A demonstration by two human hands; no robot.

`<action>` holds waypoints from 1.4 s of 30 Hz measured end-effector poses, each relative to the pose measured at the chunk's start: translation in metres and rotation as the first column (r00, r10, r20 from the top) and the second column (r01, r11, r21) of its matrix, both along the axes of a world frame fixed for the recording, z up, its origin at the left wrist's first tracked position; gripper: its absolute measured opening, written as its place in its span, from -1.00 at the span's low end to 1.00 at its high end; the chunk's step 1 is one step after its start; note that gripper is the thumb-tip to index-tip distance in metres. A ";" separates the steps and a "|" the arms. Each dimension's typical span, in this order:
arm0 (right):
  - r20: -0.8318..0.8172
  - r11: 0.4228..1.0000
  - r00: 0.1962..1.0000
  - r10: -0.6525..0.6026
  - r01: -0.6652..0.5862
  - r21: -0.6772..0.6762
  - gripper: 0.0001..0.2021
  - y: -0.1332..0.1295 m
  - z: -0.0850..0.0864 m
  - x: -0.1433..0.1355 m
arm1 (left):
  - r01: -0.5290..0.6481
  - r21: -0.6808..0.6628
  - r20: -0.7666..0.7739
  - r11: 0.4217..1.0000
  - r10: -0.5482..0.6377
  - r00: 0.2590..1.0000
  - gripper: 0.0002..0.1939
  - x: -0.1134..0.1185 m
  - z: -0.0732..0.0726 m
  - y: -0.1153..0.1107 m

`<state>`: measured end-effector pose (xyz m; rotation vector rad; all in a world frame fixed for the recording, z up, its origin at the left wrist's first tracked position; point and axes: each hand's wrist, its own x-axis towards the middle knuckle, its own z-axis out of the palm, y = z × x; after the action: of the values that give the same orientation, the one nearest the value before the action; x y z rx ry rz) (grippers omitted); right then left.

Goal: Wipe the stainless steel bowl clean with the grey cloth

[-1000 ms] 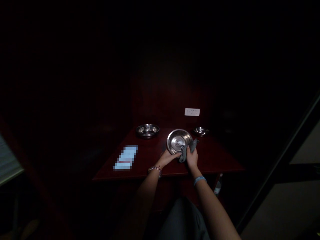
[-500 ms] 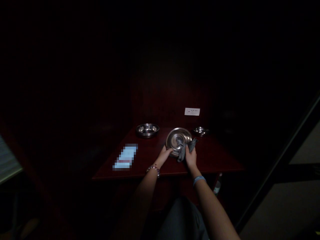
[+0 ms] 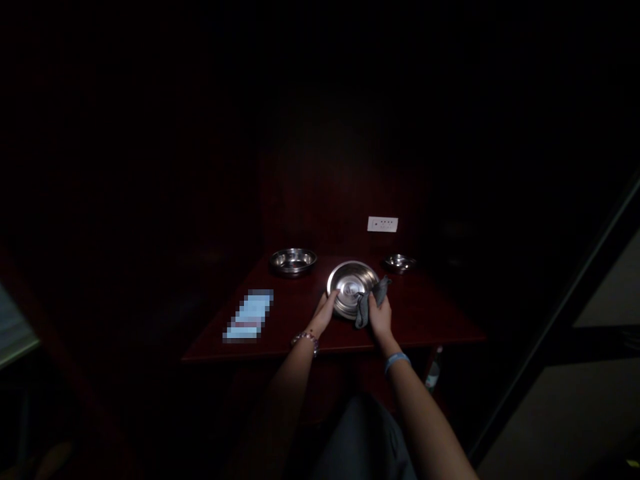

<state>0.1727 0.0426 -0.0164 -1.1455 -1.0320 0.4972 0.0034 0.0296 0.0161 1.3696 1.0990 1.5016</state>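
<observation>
A shiny metal bowl [image 3: 345,283] is held tilted above the dark red table, its inside facing me. My left hand [image 3: 325,313] grips its left rim, thumb on the inner side. My right hand [image 3: 381,318] is closed around a grey cloth [image 3: 363,312], which lies against the bowl's right side and hides part of that rim. The fingers behind the bowl and cloth are hidden.
On the dark red table [image 3: 300,337] another metal bowl [image 3: 293,270] stands at the back left, a smaller metal bowl [image 3: 399,264] at the back right. A blurred-out pale rectangle [image 3: 250,315] lies at left. A white socket panel [image 3: 383,224] is on the back wall. A bottle [image 3: 433,373] stands below the table.
The bowl's tilt has changed slightly, and my left thumb has shifted upward on its rim. My right hand still holds the cloth at the bowl's right side.
</observation>
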 end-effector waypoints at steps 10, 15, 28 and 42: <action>-0.062 0.998 0.997 -0.048 0.050 0.026 -0.56 0.005 -0.003 0.004 | 0.122 0.117 -0.076 0.986 -0.114 0.991 -0.15 0.009 0.014 -0.017; -0.060 0.999 0.997 -0.043 0.044 0.007 -0.52 0.005 -0.003 0.005 | 0.174 0.020 -0.126 0.985 -0.170 0.977 0.11 0.011 0.012 -0.019; -0.071 0.999 0.997 -0.011 0.013 0.031 -0.52 0.002 0.001 0.002 | 0.116 0.108 -0.047 0.987 -0.111 0.993 -0.33 0.012 0.007 -0.005; -0.057 0.999 0.998 -0.025 0.027 0.028 -0.61 0.004 0.000 0.001 | 0.050 0.058 0.050 0.997 -0.053 0.997 -0.54 0.007 0.010 -0.006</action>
<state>0.1737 0.0463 -0.0163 -1.1124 -0.9715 0.4905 0.0104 0.0235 0.0257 1.3796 0.9886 1.5324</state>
